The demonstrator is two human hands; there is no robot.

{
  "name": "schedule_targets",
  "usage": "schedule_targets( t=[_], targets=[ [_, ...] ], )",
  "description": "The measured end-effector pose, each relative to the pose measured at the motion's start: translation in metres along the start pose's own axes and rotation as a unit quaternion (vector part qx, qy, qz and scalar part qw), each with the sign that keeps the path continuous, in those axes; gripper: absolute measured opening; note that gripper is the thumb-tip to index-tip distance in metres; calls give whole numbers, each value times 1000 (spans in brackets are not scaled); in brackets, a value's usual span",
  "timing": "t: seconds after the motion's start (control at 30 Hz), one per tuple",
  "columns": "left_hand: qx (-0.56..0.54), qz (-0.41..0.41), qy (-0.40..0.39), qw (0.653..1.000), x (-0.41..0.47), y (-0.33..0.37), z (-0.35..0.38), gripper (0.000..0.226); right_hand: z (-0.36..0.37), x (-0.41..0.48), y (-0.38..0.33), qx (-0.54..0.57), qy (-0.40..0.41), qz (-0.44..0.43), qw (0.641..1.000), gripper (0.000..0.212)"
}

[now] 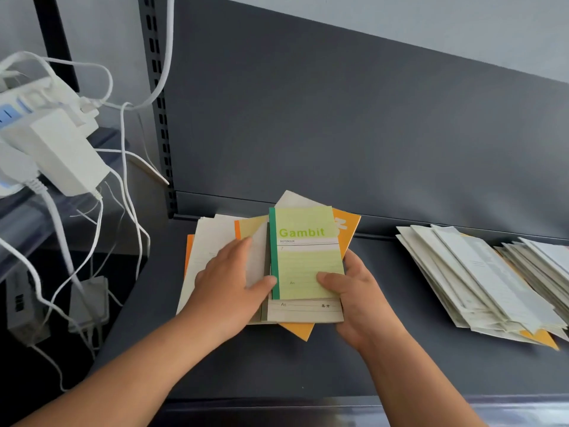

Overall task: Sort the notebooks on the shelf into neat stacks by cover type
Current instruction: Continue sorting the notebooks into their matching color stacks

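A light green "Gambit" notebook point(304, 251) with a dark green spine lies on top of a loose pile of notebooks on the dark grey shelf point(354, 349). My right hand point(354, 297) grips it at its lower right edge, thumb on the cover. My left hand point(231, 282) holds the white notebooks point(209, 245) just left of it, thumb curled at their edge. Orange-covered notebooks point(348, 229) stick out underneath at the back right and the front. A pale notebook point(304, 311) shows below the green one.
A slanted, fanned-out stack of whitish notebooks point(480, 278) lies at the right of the shelf, with an orange one at its bottom. White power adapters and cables point(61, 149) hang left of the slotted shelf upright point(160, 118). The shelf's back panel stands behind the pile.
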State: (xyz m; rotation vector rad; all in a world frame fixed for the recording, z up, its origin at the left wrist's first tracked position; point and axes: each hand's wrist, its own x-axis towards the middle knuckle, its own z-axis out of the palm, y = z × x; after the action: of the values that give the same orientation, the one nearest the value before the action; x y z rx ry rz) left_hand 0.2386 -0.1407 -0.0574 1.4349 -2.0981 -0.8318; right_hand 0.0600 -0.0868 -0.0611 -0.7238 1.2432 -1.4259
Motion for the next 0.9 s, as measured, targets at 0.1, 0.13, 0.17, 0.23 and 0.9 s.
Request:
schedule_targets(
  t=[0.1,0.13,0.17,0.23,0.9],
  targets=[
    [-81,-3,10,997,3,8,-3,58,-9,-5,-6,9,-8,-18,1000,45],
    [-117,-5,8,993,5,12,-3,46,-13,-7,-9,10,-10,-24,1000,45],
    [-146,-6,2,989,5,16,-3,37,-16,-9,-11,9,-11,-31,999,45],
    [-191,-4,-16,982,6,23,0,35,-24,-14,-16,6,-14,-43,999,45],
    [-309,-60,-108,943,-56,183,128,33,-209,-116,-59,-51,66,-94,992,38]
  ],
)
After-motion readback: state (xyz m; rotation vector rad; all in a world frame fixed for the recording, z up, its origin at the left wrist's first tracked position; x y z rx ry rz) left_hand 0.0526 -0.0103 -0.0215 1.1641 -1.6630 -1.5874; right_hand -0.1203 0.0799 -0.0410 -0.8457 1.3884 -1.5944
